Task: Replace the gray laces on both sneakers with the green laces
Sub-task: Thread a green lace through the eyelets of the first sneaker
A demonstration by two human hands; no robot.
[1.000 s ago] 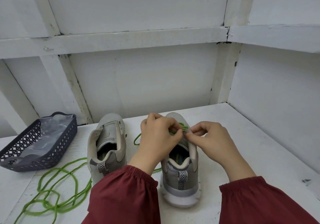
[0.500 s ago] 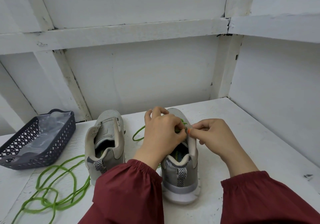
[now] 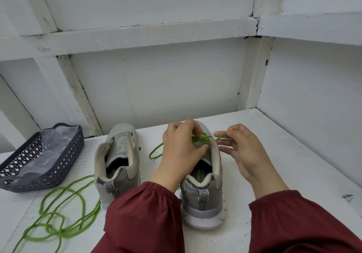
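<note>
Sneakers stand side by side on the white table (image 3: 284, 155), heels toward the bottom of the frame and toes toward the back wall. The right sneaker (image 3: 203, 200) sits in the lower centre, and both hands work at its upper part.

The left hand (image 3: 181, 151) comes in from below over the sneaker's opening. Its fingers curl down onto the strands of the green lace (image 3: 201, 138) that cross the tongue area, and its thumb points toward the inner side of the collar. Most of the threaded part is hidden under this hand, so the eyelets reached cannot be told. A loop of the same lace shows on the table just left of the hand.

The right hand (image 3: 244, 151) is just right of the sneaker. Its thumb and forefinger pinch the free end of the green lace near its orange tip, and the other fingers are loosely spread below.

The left sneaker (image 3: 119, 164) stands just left of the left hand, apart from it, with its tongue visible. A second green lace (image 3: 64, 213) lies in loose coils on the table at the lower left, one strand running up to that sneaker's side.

A dark lattice basket (image 3: 58, 166) sits at the left edge, holding a clear plastic bag (image 3: 52, 137). Dark red sleeves (image 3: 145, 219) cover both forearms.
</note>
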